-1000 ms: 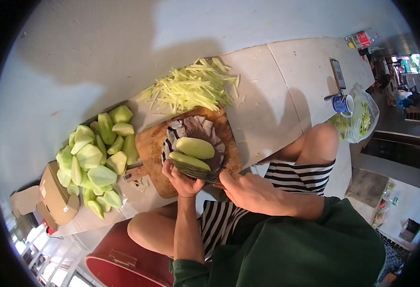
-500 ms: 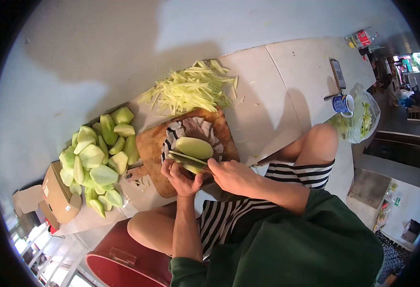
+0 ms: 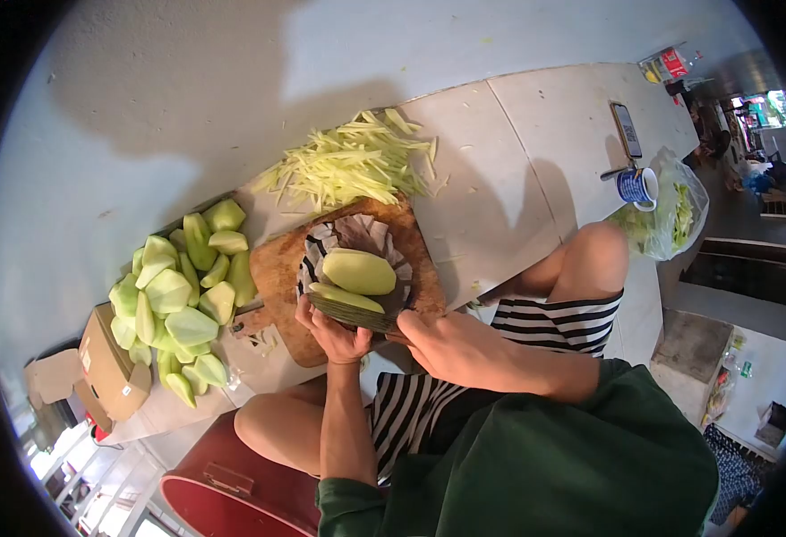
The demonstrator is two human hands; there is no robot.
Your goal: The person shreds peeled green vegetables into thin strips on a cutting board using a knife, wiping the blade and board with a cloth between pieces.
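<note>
My right hand (image 3: 438, 347) is closed around the handle of a knife, whose dark blade (image 3: 354, 313) points left over my left hand. My left hand (image 3: 337, 340) cups a piece of peeled green mango (image 3: 346, 297) from below; the blade covers its near side. Just beyond, another pale green mango piece (image 3: 358, 271) rests on a striped cloth (image 3: 323, 240). Under the cloth lies a wooden cutting board (image 3: 278, 291). A heap of pale green strips (image 3: 348, 166) sits past the board's far edge.
Peeled green mango pieces (image 3: 167, 291) are piled left of the board, beside an open cardboard box (image 3: 111, 358). A red bin (image 3: 223, 483) stands below. To the right are a phone (image 3: 626, 130), a blue mug (image 3: 633, 186) and a plastic bag (image 3: 679, 215) with green pieces.
The knife blade has turned so its broad face shows, and lies lower against the mango piece. My right hand has moved slightly right and down.
</note>
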